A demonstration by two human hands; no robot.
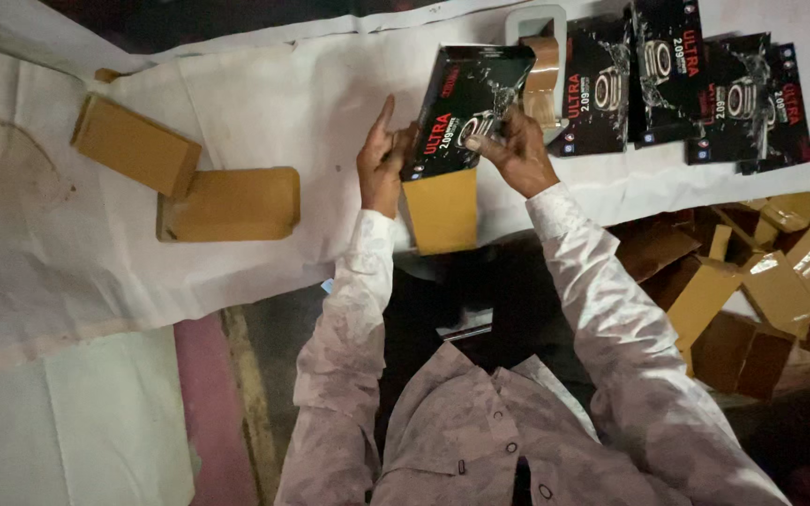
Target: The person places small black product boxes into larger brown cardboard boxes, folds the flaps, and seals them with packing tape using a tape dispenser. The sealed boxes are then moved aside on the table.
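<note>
Pale sleeves, left hand (379, 161) and right hand (517, 150) both clasping glossy black sleeve (466, 108) over plain cardboard box (441, 211)

Pale patterned long-sleeved shirt (480, 412); small dark buttons; cuffed sleeves.
</note>
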